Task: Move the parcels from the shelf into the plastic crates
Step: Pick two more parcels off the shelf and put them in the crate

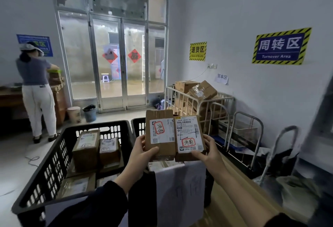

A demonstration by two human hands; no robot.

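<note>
I hold two small cardboard parcels side by side in front of me, labels up. My left hand grips the left parcel by its lower edge. My right hand grips the right parcel, which bears a white label with red-circled writing. Both parcels hover above the right black plastic crate, whose front carries a hanging white paper sheet. To the left stands another black plastic crate with several boxed parcels inside. No shelf is in view.
A white wire cage cart heaped with cardboard boxes stands at the right wall, with metal trolley handles beside it. A person works at a brown counter on the left. Two bins sit by the glass doors.
</note>
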